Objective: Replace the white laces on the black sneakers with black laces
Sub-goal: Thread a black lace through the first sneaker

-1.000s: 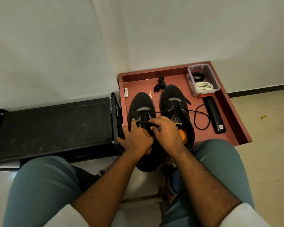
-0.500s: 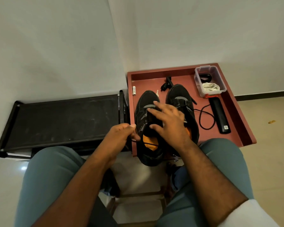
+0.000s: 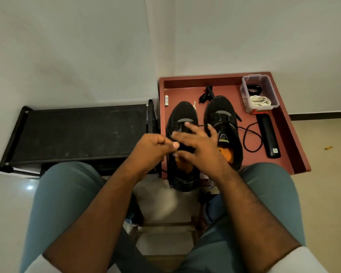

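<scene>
The left hand (image 3: 152,147) pinches a thin black lace (image 3: 202,125) while the right hand (image 3: 201,146), fingers spread and loose, rests over the left black sneaker (image 3: 182,117). Both sneakers sit in a red-brown wooden tray (image 3: 283,123) against a white wall (image 3: 87,46). Since half a second ago the left hand has risen closer to the shoe.

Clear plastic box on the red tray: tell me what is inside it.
The clear plastic box holds a bundle of white laces at its near end and a dark coiled item, possibly black lace, at its far end. Anything beneath the white bundle is covered.
</scene>
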